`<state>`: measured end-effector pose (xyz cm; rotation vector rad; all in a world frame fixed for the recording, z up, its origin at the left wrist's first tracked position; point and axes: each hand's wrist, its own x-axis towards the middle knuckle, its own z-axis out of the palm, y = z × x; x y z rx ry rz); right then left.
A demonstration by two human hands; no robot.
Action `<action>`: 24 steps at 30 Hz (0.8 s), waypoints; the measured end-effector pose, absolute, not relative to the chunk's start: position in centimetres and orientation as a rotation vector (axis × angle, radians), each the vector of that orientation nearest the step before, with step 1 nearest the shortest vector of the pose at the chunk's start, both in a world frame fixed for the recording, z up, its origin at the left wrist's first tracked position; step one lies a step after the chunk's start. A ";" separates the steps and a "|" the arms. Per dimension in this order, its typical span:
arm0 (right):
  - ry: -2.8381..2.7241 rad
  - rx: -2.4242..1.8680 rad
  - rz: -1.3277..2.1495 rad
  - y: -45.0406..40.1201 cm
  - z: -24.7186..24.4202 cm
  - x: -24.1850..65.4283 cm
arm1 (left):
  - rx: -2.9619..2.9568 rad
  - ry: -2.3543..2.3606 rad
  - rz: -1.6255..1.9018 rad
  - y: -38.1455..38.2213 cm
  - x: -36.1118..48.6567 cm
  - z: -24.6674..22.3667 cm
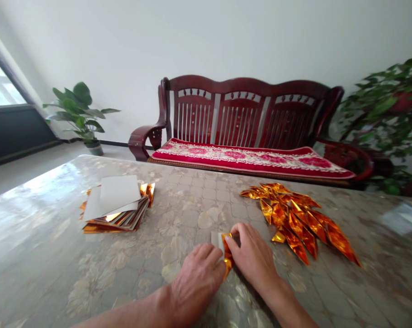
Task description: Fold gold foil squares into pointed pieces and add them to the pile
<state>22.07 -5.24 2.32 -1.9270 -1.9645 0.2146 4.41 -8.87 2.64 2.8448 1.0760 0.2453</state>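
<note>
Both hands are on one sheet of gold foil paper [228,262] at the near middle of the table; its gold side shows as a folded strip and its pale side peeks out beyond. My left hand [200,273] grips the sheet's near left part, fingers curled and partly hidden. With thumb and fingers bent, my right hand [251,253] pinches the strip's far right part. To the right lies a heap of folded gold paper ingots [294,214]. A stack of flat foil paper sheets [115,200], pale side up on top, rests to the left.
A patterned cover lies over the table [130,259]. At its right edge is a clear plastic bag [405,217]. Behind stands a dark red wooden bench [241,120] with a red floral cushion [253,159]. Potted plants flank it, one left [78,109] and one right [383,118].
</note>
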 end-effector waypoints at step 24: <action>-1.866 -2.003 0.435 -4.5 2.5 21.8 | 2.915 1.077 0.312 -8.1 4.8 1.8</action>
